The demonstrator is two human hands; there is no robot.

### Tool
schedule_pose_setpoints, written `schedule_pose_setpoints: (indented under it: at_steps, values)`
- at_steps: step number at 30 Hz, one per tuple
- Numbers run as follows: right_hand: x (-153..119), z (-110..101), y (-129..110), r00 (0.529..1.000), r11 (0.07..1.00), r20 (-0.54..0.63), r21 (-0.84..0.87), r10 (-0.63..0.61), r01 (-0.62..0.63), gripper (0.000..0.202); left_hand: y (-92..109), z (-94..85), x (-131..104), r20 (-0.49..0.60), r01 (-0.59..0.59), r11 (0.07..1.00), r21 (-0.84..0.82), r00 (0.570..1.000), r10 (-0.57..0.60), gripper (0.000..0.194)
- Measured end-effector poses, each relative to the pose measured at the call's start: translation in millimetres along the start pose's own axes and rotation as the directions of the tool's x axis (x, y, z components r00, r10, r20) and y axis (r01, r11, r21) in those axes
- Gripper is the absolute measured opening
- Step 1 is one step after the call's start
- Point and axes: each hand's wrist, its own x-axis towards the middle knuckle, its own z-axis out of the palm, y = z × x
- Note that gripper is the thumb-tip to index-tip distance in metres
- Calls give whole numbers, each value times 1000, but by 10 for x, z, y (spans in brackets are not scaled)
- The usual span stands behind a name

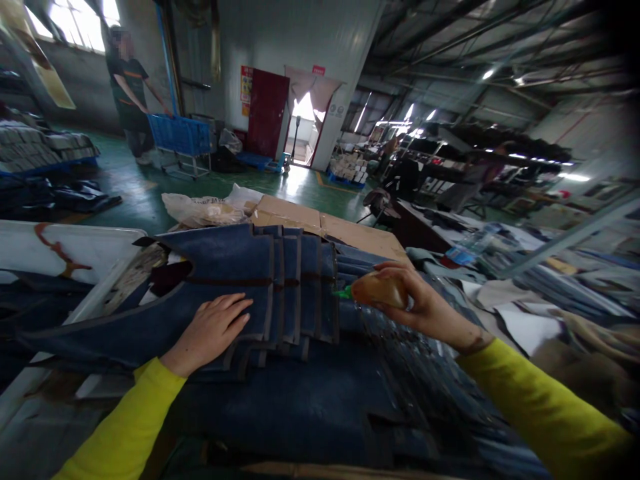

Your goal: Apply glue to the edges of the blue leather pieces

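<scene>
Several dark blue fabric pieces [230, 257] with grey edges lie fanned in overlapping layers in front of me. My left hand [213, 332] rests flat on the top piece, fingers spread, holding nothing. My right hand [415, 300] is wrapped round an amber squeeze bottle [377, 291], tilted on its side. The bottle's green nozzle [343, 293] points left, close to the right edges of the fanned pieces; whether it touches them I cannot tell. Beneath both hands spreads more dark blue fabric [300, 400].
Cardboard [290, 215] and a clear plastic bag [203, 209] lie beyond the fabric. A white bin [100, 243] stands at the left. Fabric scraps and a plastic bottle [473, 245] are at the right. Far left, a person [129, 87] holds a blue cart [181, 135].
</scene>
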Motion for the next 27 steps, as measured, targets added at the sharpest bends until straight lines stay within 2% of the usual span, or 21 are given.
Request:
schedule_pose_setpoints:
  at_steps: [3,10,17,22,27]
  values:
    - [-16,9,-14,1000,1000,3,1,3,-3,44,-8,16,4,-5,5,1000,1,1000,-5,42]
    - [90,38,105,993,998,-117,-57,-4,-3,47,-20,21,8,14,11,1000,7,1000,-11,42]
    - [113,39,104,997,999,-79,-40,21,-24,44,5,3,6,3,19,1000,-8,1000,-19,41]
    - [192,63,240,993,999,-118,-41,25,-31,45,-14,31,4,-18,6,1000,-15,1000,-6,42]
    - [323,77,409,988,999,-154,-28,29,-34,44,-14,28,6,14,28,1000,-12,1000,-28,43]
